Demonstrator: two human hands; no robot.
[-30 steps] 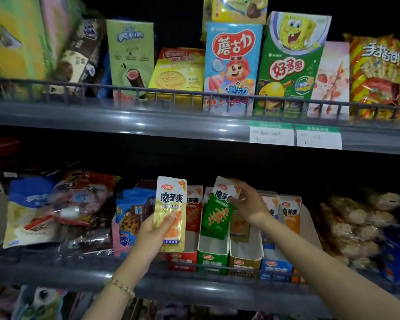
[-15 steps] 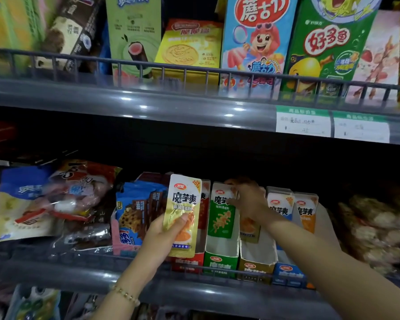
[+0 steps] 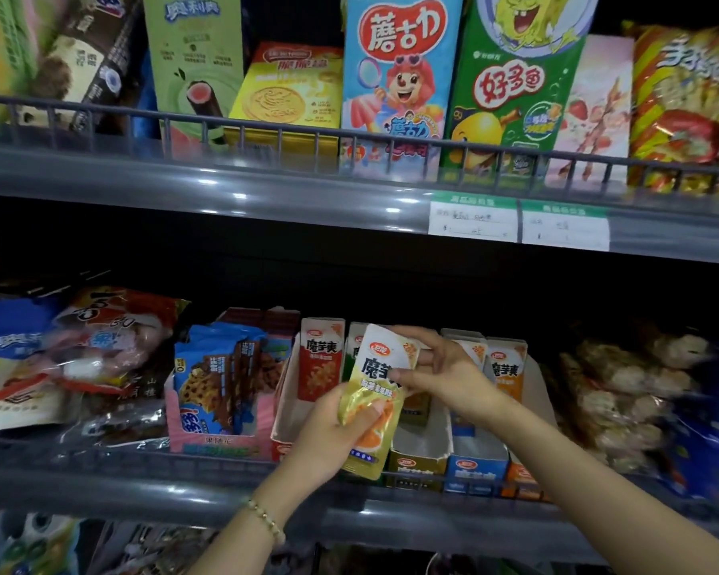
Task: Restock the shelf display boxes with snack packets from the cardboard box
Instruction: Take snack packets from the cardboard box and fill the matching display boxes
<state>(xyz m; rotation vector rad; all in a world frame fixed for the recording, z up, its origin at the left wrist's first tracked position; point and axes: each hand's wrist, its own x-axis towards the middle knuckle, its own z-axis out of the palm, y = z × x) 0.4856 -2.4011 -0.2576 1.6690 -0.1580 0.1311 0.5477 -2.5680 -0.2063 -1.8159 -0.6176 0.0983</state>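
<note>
At the grey shelf (image 3: 142, 491), before its display boxes (image 3: 422, 444), left hand (image 3: 328, 433) and right hand (image 3: 445, 375) grip 1 yellow packet (image 3: 374, 361).

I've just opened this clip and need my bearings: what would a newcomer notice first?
Mid-frame at the lower shelf, the left hand grips a yellow snack packet from below while the right hand pinches its top, in front of the row of display boxes. Above, the blue cartoon box and green SpongeBob box dominate the upper shelf.
</note>
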